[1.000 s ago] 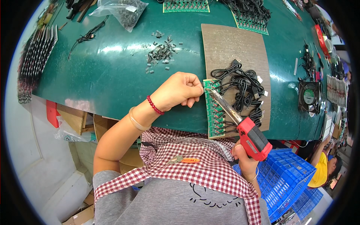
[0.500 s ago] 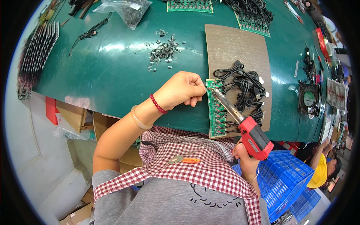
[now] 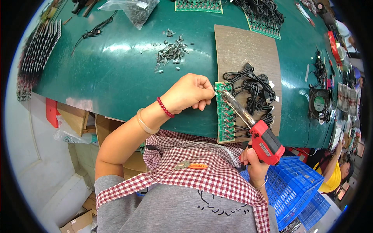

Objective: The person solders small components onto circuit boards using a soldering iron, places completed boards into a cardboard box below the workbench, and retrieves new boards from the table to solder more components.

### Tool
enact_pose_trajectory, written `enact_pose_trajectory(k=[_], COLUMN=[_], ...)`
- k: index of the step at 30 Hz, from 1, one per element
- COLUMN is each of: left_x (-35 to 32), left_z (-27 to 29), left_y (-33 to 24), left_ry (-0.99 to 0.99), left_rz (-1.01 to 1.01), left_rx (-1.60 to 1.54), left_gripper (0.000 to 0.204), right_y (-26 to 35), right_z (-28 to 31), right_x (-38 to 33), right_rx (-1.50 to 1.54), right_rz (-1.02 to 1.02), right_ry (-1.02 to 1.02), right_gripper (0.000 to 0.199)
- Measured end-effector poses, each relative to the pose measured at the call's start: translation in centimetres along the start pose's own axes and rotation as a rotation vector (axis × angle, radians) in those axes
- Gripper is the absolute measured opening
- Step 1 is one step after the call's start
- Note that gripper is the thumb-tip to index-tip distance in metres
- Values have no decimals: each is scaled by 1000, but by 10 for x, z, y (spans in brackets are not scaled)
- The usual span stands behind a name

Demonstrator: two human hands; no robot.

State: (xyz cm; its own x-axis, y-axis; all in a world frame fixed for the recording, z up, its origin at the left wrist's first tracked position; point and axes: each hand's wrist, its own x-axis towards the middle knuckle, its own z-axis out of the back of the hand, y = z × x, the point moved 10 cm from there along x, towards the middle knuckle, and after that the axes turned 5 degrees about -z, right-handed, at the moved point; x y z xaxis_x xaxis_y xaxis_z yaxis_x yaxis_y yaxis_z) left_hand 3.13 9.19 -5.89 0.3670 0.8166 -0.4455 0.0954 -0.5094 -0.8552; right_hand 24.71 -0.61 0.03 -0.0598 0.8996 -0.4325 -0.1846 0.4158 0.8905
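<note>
My right hand (image 3: pixel 255 166) is wrapped round the grip of a red and black soldering gun (image 3: pixel 265 143). Its long metal barrel slants up and left, and the tip is at the upper end of a green circuit board panel (image 3: pixel 226 126). At the left edge of that same end, my left hand (image 3: pixel 193 92) is closed in a pinch. Whatever lies between its fingertips is hidden or too small to name. Black cables (image 3: pixel 254 91) with plugs run from the panel's right side and lie coiled on a brown board (image 3: pixel 248 46) beneath.
Small black pin connectors (image 3: pixel 171 52) lie in a loose pile on the green table (image 3: pixel 116 77). Behind stand a clear plastic bag (image 3: pixel 134 11) and more green panels (image 3: pixel 199 5). A small fan (image 3: pixel 320 103) is at the right, blue crates (image 3: pixel 293 186) below it. Another person (image 3: pixel 332 173) sits at the far right.
The soldering gun's tip has drawn slightly right and its body tilted a little. My left hand keeps its pinch at the panel's edge. The other person's arm has moved.
</note>
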Motion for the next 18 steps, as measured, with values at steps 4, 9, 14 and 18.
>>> enact_pose_trajectory(k=[4,9,14,18], left_x=[0,-1,-1,-2], left_z=[1,1,1,0], left_y=[2,-1,-1,-2], left_ry=[-5,-21,-21,-24], left_rz=[-3,3,-7,-8], left_rx=[-4,8,15,10], left_gripper=[6,6,6,5], right_y=[4,8,4,3], right_z=[-3,-7,-6,-6], right_x=[0,0,-3,-4], right_rx=[22,15,27,11], right_rz=[-7,-10,-28,-31], right_ry=[6,16,4,19], right_gripper=[14,20,19,19])
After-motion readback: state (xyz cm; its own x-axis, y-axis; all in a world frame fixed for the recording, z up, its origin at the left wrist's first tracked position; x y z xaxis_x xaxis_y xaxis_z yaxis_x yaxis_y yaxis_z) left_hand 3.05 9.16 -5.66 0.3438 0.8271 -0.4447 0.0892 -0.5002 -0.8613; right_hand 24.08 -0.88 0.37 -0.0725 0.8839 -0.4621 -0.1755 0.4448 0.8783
